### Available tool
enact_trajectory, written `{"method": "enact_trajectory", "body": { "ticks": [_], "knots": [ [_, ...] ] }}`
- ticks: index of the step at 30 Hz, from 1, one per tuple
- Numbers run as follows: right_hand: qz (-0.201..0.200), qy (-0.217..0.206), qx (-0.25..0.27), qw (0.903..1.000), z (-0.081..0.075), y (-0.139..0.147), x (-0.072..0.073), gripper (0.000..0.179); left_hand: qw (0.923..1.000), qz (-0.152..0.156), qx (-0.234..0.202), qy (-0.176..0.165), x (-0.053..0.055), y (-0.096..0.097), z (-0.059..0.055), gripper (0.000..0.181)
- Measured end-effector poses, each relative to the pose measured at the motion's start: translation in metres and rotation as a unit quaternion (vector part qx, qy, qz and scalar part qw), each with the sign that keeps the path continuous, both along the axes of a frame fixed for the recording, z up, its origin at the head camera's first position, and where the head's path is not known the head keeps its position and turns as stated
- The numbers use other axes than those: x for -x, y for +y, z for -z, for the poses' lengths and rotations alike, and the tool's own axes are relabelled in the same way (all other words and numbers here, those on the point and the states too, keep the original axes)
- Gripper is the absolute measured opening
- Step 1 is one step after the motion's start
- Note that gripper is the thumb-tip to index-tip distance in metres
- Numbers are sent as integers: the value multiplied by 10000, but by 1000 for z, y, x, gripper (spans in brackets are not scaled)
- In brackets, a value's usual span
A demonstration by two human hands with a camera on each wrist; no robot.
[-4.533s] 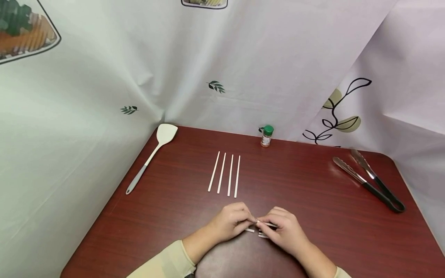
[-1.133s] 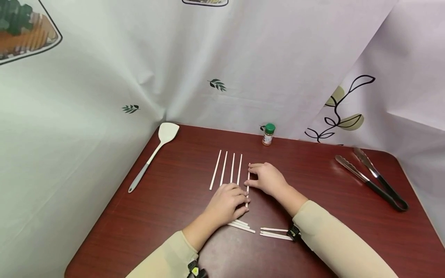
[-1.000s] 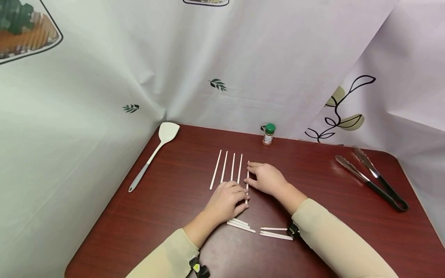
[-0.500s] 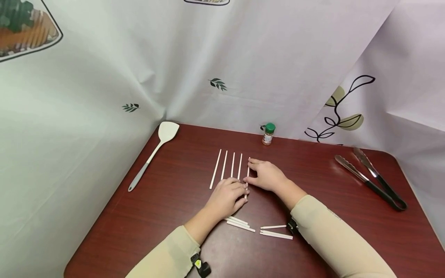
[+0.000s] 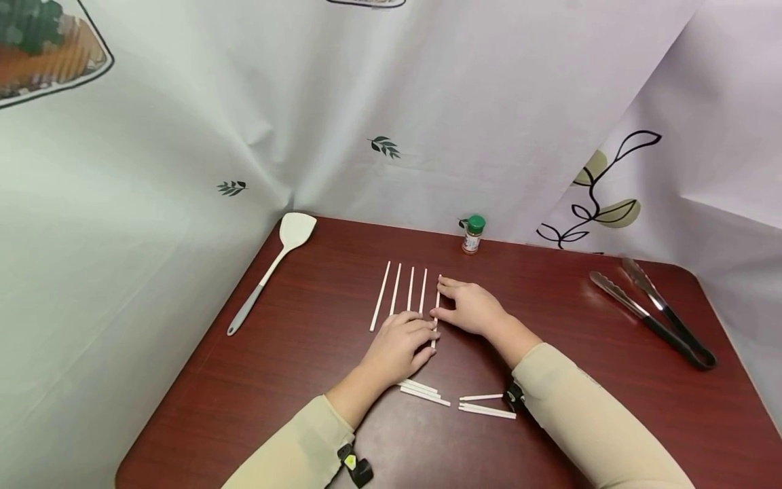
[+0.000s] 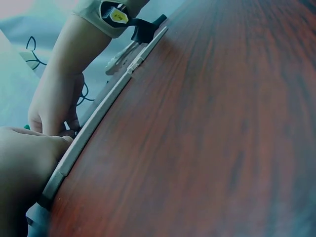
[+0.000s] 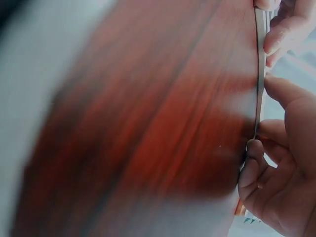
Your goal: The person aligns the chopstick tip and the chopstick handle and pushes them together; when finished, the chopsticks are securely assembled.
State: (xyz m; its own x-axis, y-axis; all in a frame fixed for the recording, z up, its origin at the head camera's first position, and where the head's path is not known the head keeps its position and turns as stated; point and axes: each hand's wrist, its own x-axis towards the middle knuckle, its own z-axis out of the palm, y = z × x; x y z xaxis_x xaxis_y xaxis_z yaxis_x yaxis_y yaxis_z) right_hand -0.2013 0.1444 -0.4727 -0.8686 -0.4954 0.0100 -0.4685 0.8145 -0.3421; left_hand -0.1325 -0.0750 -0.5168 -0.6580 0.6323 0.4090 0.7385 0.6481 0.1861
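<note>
A thin white chopstick [image 5: 438,299] lies on the dark red table [image 5: 293,380], right of a row of several similar chopsticks [image 5: 379,299]. My left hand [image 5: 400,346] pinches its near end between thumb and fingers, while my right hand [image 5: 473,309] holds the far half, thumb near the middle. In the right wrist view both hands' fingertips meet the same chopstick [image 7: 261,64]. Part of the row is hidden behind my left hand. Short white stick pieces [image 5: 425,395] lie by my left wrist; other short pieces with narrowed tips [image 5: 489,411] lie below my right forearm.
A white spatula [image 5: 269,272] with a grey handle lies along the left table edge. At the back stands a green-capped spice jar [image 5: 472,236]. Metal tongs [image 5: 650,312] with black handles lie at the right. A printed white curtain [image 5: 464,102] encloses the table.
Earlier both hands worked at short pieces near the front. Since then they have brought a long chopstick beside the row, and over the last second slid it slightly farther from the body.
</note>
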Motion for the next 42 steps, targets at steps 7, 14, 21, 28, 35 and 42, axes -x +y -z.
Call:
{"method": "enact_trajectory", "body": {
  "ticks": [7,14,21,28,35,42],
  "knots": [
    [105,12,173,9998,3,4,4,68,10000,-41,-20,29,1,3,0,25],
    [301,-20,183,9994,4,5,4,67,9999,-104,11,14,2,6,-2,25],
    [372,-36,182,9991,7,5,3,67,9999,-146,20,-80,2,5,-3,26],
    [361,-73,297,9989,7,6,2,67,9999,-127,23,-109,3,5,-1,26],
    [369,-150,1063,9935,16,17,3,61,9999,-59,-37,-143,3,3,2,27],
    [449,-362,2090,9762,21,39,-2,51,9989,54,-476,9,3,2,3,23]
  ]
}}
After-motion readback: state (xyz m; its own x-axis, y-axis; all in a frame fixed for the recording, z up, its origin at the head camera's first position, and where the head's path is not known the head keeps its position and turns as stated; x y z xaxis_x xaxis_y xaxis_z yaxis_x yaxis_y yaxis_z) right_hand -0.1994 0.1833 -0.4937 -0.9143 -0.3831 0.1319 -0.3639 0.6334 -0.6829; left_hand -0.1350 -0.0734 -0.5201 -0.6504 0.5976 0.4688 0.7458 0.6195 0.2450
